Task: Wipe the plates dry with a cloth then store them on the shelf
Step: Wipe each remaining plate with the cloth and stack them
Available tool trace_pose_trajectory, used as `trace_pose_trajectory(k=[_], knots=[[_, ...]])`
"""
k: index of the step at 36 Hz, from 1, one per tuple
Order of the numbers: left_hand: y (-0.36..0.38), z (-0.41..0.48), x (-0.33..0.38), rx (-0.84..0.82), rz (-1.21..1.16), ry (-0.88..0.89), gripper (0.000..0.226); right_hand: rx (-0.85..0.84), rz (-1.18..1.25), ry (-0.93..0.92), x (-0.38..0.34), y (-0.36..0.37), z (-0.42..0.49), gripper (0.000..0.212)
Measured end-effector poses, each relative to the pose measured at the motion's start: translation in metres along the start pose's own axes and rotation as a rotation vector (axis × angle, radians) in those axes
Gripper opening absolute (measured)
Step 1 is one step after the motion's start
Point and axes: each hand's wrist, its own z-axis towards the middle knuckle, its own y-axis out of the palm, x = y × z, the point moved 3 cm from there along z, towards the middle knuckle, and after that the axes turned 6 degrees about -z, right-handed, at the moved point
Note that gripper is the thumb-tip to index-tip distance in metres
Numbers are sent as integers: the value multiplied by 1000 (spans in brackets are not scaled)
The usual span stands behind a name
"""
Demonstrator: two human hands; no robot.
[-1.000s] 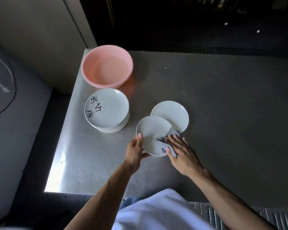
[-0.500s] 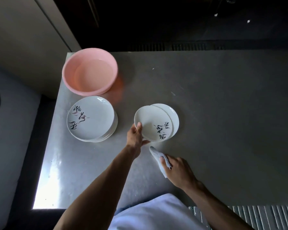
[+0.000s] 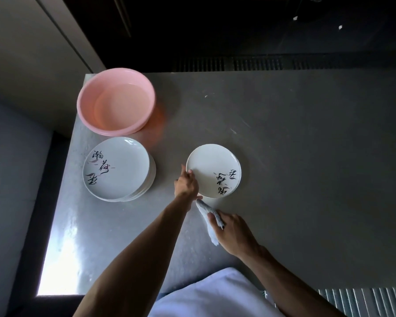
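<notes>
Left hand (image 3: 186,184) is pinching plate (image 3: 212,168) at centre | right hand (image 3: 233,233) is gripping cloth (image 3: 210,216) below | grey counter (image 3: 306,168) is bearing pink basin (image 3: 116,102) upper left.

Dim scene; glare on table (image 3: 62,243) left edge; dark background; wide-angle edge distortion.

Both forearms were bare. The left hand (image 3: 186,184) was stretched toward 12 o'clock and pinched the plate (image 3: 212,164) at its 8 o'clock rim, thumb on top. The right hand (image 3: 234,234), at 5 o'clock from the left, curled round the cloth (image 3: 213,236).
</notes>
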Motion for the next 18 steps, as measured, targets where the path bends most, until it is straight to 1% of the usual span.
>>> trace_pose_trajectory(k=[3,5,7,10,13,16,18], knots=[[4,2,-2,-24,45,-32,54,-18,28,25,-1,1,2,57],[5,3,-5,-37,11,-77,54,-38,86,58,-2,3,4,56],[6,5,-7,-44,1,-82,53,-63,163,102,-3,6,6,54],[4,8,-9,-59,65,-72,50,-83,279,145,-5,11,9,46],[-2,0,-2,-42,161,-73,54,-97,423,198,-10,16,12,36],[-15,-9,27,26,181,80,60,-81,574,285,-20,18,19,32],[-27,-16,53,21,105,195,65,-80,690,353,-32,19,25,30]])
